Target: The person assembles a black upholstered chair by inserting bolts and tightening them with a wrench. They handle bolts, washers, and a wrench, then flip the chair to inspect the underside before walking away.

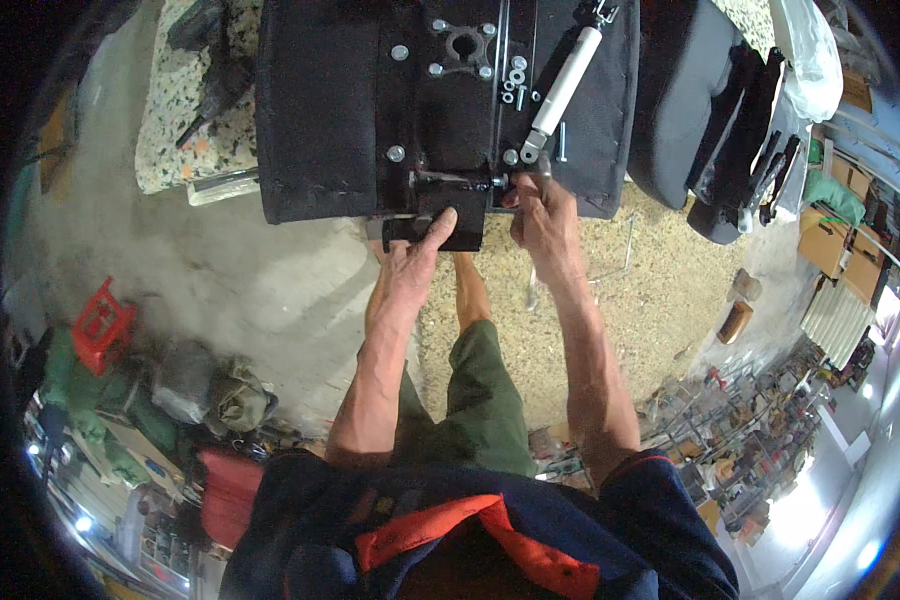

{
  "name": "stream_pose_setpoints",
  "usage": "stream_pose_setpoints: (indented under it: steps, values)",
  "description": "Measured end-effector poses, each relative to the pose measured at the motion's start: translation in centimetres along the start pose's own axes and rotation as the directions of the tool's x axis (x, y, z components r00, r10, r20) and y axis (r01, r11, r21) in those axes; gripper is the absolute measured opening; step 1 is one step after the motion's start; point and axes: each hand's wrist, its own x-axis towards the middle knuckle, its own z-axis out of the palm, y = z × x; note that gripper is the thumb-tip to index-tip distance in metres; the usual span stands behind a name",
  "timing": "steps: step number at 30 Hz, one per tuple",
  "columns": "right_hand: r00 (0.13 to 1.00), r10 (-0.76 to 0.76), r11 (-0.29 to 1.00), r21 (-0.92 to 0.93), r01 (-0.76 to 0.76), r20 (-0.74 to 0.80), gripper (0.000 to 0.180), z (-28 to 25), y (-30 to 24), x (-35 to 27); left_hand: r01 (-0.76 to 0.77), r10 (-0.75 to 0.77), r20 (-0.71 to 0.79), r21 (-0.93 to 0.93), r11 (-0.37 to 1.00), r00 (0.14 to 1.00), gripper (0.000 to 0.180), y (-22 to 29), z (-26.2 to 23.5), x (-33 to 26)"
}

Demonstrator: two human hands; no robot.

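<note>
A black padded panel [320, 120], like an upturned seat part, lies in front of me with a metal mount [485, 52] and several bolts on it. My left hand [417, 258] is closed on a black metal bracket [464, 228] at its near edge, thumb on top and fingers hidden below. Beside the bracket, my right hand [547, 228] is closed around a dark metal tool [543, 172]; the grip hides what kind it is. The tool is close to a bolt [498, 183] at the bracket's side. Beyond the right hand lies a white gas strut [568, 88].
Loose nuts and washers [513, 82] lie beside the strut. More black padded parts [680, 110] stand at the right, with clear plastic [810, 45]. A black part [213, 60] rests on the speckled slab [165, 150] at left. A red stool [103, 325] stands on the floor.
</note>
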Motion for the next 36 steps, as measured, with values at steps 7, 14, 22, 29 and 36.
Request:
stream_pose_setpoints:
  steps: [7,14,22,29,36]
  values:
    - [0.982,0.046,0.946,0.307,-0.102,0.182,0.024,-0.6,1.5,1.4,-0.017,0.019,0.026,-0.084,0.996,0.999,0.038,0.9,0.6,-0.5]
    - [0.975,0.012,0.993,0.111,-0.037,0.221,0.026,-0.8,0.8,1.4,0.040,-0.035,0.071,-0.070,0.997,0.997,0.054,1.1,0.2,-0.6]
    - [0.984,-0.082,0.978,-0.175,0.109,0.157,0.029,-0.4,2.8,2.0,-0.011,0.017,0.064,-0.098,0.995,0.998,0.048,0.8,0.3,-0.6]
    - [0.991,-0.053,0.976,-0.202,0.077,0.121,0.025,-0.9,1.4,1.5,0.030,-0.029,0.022,-0.010,1.000,0.999,0.050,0.7,0.2,-0.6]
    - [0.868,-0.497,0.722,-0.557,0.411,-0.003,0.021,-5.3,-2.7,-5.9,-0.056,0.052,0.043,0.097,0.994,0.998,0.047,1.9,0.6,-1.3]
